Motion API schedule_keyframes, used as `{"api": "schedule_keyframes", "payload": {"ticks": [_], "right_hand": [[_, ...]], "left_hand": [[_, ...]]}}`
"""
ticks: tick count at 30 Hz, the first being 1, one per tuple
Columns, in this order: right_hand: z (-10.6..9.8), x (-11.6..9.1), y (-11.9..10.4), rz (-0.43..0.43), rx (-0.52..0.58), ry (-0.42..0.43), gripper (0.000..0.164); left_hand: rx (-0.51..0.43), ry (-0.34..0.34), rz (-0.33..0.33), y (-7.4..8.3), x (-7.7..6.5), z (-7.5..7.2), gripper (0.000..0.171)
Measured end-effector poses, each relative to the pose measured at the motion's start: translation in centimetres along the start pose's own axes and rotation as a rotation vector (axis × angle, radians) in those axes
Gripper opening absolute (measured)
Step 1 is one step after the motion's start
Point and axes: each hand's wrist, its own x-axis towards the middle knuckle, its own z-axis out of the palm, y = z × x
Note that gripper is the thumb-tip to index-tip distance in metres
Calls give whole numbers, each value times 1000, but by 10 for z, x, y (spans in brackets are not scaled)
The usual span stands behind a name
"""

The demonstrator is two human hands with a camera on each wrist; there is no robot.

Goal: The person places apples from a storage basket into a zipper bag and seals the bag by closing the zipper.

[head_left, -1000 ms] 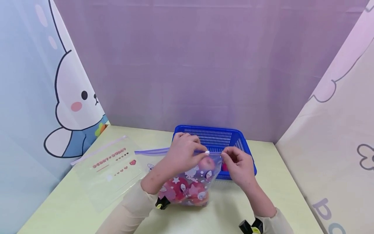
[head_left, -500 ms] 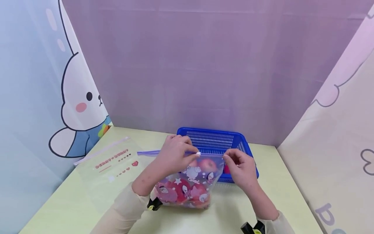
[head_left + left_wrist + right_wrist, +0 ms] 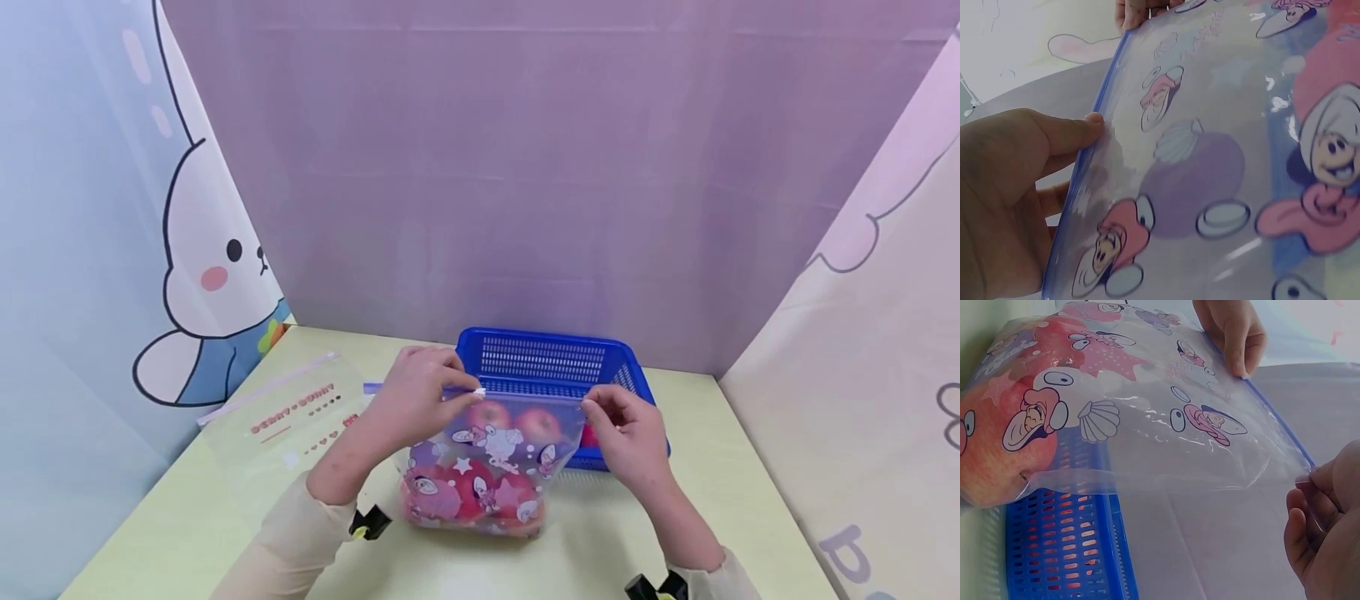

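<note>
A clear slider zip bag (image 3: 502,450) with pink and purple cartoon prints stands on the table, holding several red apples (image 3: 538,425). My left hand (image 3: 416,400) pinches the white slider (image 3: 480,392) on the bag's purple zip strip, left of its middle. At the right end of the strip, my right hand (image 3: 628,429) grips the top corner between thumb and fingers. In the left wrist view the thumb of my left hand (image 3: 1022,175) lies on the blue-looking strip. The right wrist view shows my right hand (image 3: 1329,519) pulling the corner film taut.
Behind the bag sits a blue plastic basket (image 3: 542,358), with something red partly visible inside. A flat clear zip bag (image 3: 292,421) with red lettering lies on the table (image 3: 697,475) at the left. Printed side cloths and a purple back curtain (image 3: 510,167) surround the table.
My left hand has slid left along the zip strip with the slider, away from my right hand. More apples show near the bag's top. My right hand keeps its grip on the corner.
</note>
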Motion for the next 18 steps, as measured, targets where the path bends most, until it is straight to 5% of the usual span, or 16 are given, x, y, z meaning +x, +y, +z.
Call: {"api": "schedule_keyframes", "payload": {"ticks": [18], "right_hand": [[-4, -1, 3, -30, 1, 3, 5]], "left_hand": [[-53, -51, -135, -23, -21, -18, 15]]}}
